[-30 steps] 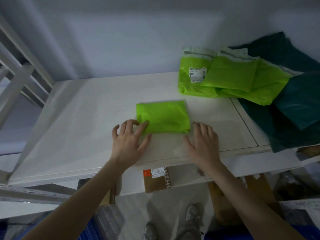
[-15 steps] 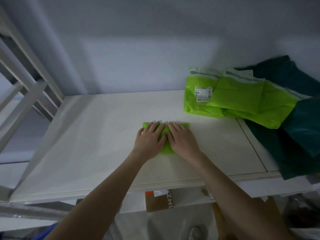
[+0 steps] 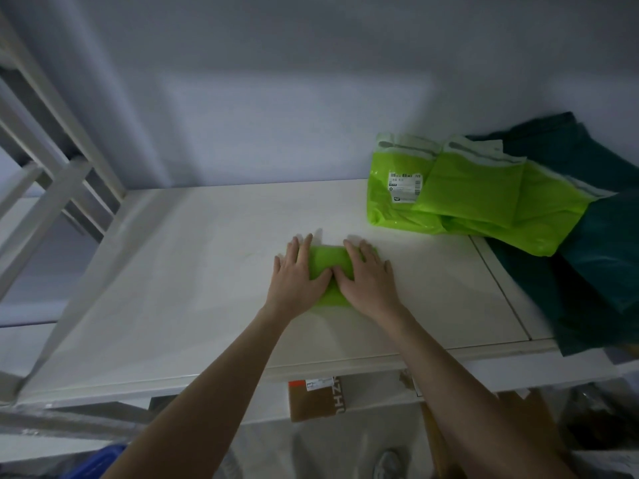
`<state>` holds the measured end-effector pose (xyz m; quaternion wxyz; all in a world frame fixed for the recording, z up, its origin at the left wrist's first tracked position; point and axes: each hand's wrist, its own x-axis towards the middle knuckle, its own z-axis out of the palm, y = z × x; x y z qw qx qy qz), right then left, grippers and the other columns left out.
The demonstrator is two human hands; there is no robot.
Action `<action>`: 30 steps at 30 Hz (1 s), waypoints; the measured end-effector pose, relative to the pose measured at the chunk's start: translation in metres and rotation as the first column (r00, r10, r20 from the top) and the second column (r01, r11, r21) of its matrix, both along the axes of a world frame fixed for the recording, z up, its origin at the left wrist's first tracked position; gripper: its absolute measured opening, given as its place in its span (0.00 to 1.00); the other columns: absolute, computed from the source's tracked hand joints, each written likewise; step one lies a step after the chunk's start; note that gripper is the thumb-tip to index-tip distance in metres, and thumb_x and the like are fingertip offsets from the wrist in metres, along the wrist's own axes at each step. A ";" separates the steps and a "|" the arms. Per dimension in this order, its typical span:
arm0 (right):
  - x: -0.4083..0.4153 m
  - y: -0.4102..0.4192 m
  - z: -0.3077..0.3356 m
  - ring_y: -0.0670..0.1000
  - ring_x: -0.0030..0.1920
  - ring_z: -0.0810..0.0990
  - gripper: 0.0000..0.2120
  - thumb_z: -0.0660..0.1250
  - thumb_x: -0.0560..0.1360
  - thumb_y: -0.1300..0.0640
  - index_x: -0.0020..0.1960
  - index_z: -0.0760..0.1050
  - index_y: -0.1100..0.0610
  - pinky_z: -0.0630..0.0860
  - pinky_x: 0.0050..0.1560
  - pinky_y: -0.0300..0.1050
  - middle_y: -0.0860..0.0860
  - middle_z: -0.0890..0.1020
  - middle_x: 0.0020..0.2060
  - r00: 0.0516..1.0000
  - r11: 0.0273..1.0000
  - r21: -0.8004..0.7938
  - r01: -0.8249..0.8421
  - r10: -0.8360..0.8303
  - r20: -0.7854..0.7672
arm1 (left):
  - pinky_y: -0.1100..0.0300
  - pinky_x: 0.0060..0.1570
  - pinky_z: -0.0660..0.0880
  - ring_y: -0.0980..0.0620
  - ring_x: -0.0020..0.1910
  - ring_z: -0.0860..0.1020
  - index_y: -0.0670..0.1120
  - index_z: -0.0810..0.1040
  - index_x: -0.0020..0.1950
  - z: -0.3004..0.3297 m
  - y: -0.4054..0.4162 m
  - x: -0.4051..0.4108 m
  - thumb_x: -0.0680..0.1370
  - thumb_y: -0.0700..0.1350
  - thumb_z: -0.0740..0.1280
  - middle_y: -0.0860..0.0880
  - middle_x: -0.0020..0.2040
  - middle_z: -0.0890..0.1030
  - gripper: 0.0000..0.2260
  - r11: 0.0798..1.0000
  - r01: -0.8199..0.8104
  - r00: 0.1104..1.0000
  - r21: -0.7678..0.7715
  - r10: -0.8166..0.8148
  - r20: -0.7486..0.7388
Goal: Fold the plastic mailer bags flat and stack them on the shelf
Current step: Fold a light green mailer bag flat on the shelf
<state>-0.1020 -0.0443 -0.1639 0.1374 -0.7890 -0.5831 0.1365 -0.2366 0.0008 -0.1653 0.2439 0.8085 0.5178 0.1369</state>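
A small folded lime-green mailer bag (image 3: 327, 262) lies flat on the white shelf board (image 3: 193, 271), near its middle. My left hand (image 3: 297, 276) presses on the bag's left part with straight fingers. My right hand (image 3: 368, 276) presses on its right part, fingers spread flat, and the two thumbs meet over the bag. Most of the bag is hidden under my palms.
A loose pile of lime-green mailer bags (image 3: 473, 193), one with a white label, lies at the back right. Dark green bags (image 3: 598, 257) drape over the shelf's right end. White frame struts (image 3: 52, 174) rise at the left. A cardboard box (image 3: 316, 397) sits below the shelf.
A second ago my hands rested at the bag's near edge. They folded it smaller and moved onto it side by side, and have now slid apart, flattening it.
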 end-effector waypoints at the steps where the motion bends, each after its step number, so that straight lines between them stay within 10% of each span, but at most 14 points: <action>1: 0.000 0.000 0.001 0.53 0.76 0.52 0.29 0.55 0.78 0.42 0.76 0.53 0.50 0.51 0.72 0.58 0.54 0.55 0.76 0.999 1.000 -0.014 0.009 -0.010 -0.038 | 0.50 0.72 0.46 0.49 0.77 0.49 0.46 0.47 0.77 0.000 0.000 0.000 0.71 0.64 0.50 0.46 0.78 0.51 0.39 1.000 0.003 0.999 -0.024 -0.002 0.032; 6: 0.008 -0.003 0.022 0.54 0.73 0.58 0.27 0.54 0.78 0.42 0.74 0.56 0.49 0.55 0.69 0.60 0.50 0.61 0.74 0.990 0.994 -0.097 0.047 -0.059 -0.127 | 0.51 0.73 0.41 0.48 0.77 0.46 0.47 0.46 0.78 0.006 0.000 -0.013 0.77 0.55 0.63 0.45 0.78 0.48 0.37 0.997 -0.041 0.979 -0.058 0.052 0.197; 13: 0.026 -0.015 0.036 0.57 0.68 0.64 0.30 0.63 0.72 0.38 0.69 0.64 0.50 0.60 0.64 0.57 0.52 0.69 0.66 0.997 0.985 -0.167 0.050 -0.060 -0.051 | 0.45 0.64 0.64 0.46 0.67 0.66 0.51 0.61 0.72 0.019 -0.020 -0.045 0.71 0.65 0.65 0.49 0.68 0.66 0.34 0.939 -0.342 0.932 -0.042 0.345 0.112; 19: 0.028 -0.012 0.037 0.52 0.55 0.79 0.22 0.72 0.67 0.44 0.57 0.76 0.52 0.74 0.57 0.46 0.51 0.81 0.54 0.906 0.967 -0.253 -0.013 -0.095 -0.412 | 0.52 0.59 0.70 0.42 0.60 0.73 0.44 0.66 0.66 0.024 -0.033 -0.055 0.74 0.59 0.66 0.44 0.58 0.75 0.28 0.892 -0.395 0.886 -0.220 0.433 0.167; 30: -0.014 0.001 0.038 0.55 0.51 0.80 0.22 0.75 0.68 0.56 0.57 0.68 0.56 0.77 0.54 0.51 0.54 0.79 0.51 0.689 0.994 0.021 0.112 -0.062 -0.722 | 0.55 0.57 0.72 0.44 0.57 0.77 0.47 0.43 0.77 0.032 -0.032 -0.055 0.75 0.52 0.68 0.43 0.62 0.75 0.41 0.810 -0.288 0.725 -0.511 0.533 0.436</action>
